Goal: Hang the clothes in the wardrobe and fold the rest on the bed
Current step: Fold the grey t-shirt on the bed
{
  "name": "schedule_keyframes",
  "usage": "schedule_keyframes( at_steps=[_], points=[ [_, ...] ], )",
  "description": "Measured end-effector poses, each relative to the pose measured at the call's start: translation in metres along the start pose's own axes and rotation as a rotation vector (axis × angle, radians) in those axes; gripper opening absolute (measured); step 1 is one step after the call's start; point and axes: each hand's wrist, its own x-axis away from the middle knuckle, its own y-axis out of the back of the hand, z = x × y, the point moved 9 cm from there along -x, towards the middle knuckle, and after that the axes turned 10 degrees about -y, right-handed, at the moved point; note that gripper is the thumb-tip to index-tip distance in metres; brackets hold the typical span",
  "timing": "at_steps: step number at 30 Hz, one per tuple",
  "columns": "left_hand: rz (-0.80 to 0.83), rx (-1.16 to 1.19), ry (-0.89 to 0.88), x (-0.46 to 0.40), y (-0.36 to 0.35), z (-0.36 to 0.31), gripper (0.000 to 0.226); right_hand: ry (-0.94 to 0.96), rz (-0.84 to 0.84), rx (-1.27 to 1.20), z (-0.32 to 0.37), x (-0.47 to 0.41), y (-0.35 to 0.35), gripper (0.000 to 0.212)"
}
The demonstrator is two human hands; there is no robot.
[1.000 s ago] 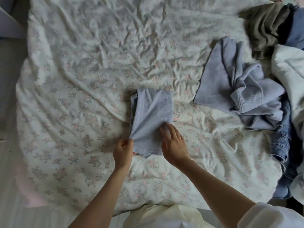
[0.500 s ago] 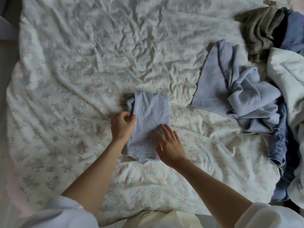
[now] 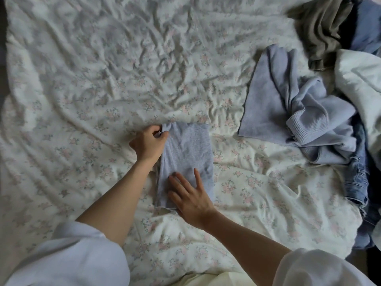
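Note:
A small folded light grey-blue garment (image 3: 187,149) lies on the floral bed cover (image 3: 103,79) in the middle of the view. My left hand (image 3: 149,142) pinches its far left corner between thumb and curled fingers. My right hand (image 3: 189,196) lies flat on the near end of the garment, fingers straight and spread. At the right lies a crumpled lilac sweater (image 3: 292,108) with a ribbed hem.
A pile of unfolded clothes fills the right edge: an olive garment (image 3: 323,27), a blue garment (image 3: 367,23), a white garment (image 3: 362,83) and denim jeans (image 3: 358,182). The crumpled bed cover stretches to the left and far side.
My left hand has carried the garment's near edge up and over to the far left corner, folding the piece shorter. My right hand stayed pressed on the near end.

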Motion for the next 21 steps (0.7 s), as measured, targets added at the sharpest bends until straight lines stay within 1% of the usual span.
schedule_keyframes(
  at_steps=[2,3,5,9,10,13,14,15,16,18,19,21],
  points=[
    [0.011,0.014,-0.029,0.001,0.003,-0.001,0.028,0.013,-0.12,-0.081,0.001,0.002,0.01,0.017],
    [0.016,0.044,-0.047,0.002,0.003,-0.001,0.027,0.013,-0.155,-0.121,0.001,0.003,0.015,0.011],
    [0.028,0.106,-0.059,0.003,0.003,0.001,0.027,0.015,-0.183,-0.17,0.0,0.006,0.02,0.005],
    [0.017,0.112,-0.013,0.01,0.011,0.015,0.034,0.074,-0.203,-0.292,0.0,0.014,0.03,0.015],
    [0.012,0.096,-0.006,0.012,0.013,0.019,0.032,0.099,-0.191,-0.312,0.001,0.015,0.03,0.016],
    [0.013,0.033,0.014,0.014,0.018,0.027,0.012,0.169,-0.088,-0.338,0.007,0.018,0.023,0.021],
    [0.022,0.01,0.005,0.015,0.017,0.026,0.017,0.179,-0.05,-0.329,0.009,0.019,0.019,0.026],
    [0.025,-0.031,-0.036,0.017,0.017,0.022,0.028,0.175,-0.026,-0.312,0.009,0.02,0.015,0.03],
    [0.014,-0.108,-0.116,0.02,0.018,0.015,0.039,0.155,-0.016,-0.29,0.007,0.02,0.013,0.033],
    [-0.021,-0.346,-0.394,0.034,0.017,-0.011,0.05,0.072,-0.001,-0.219,-0.002,0.016,0.009,0.038],
    [-0.001,-0.445,-0.544,0.045,0.008,-0.022,0.052,0.015,0.024,-0.18,-0.009,0.014,0.005,0.041],
    [0.1,-0.583,-0.81,0.068,-0.021,-0.034,0.054,-0.058,0.13,-0.146,-0.018,0.019,-0.006,0.051]
  ],
)
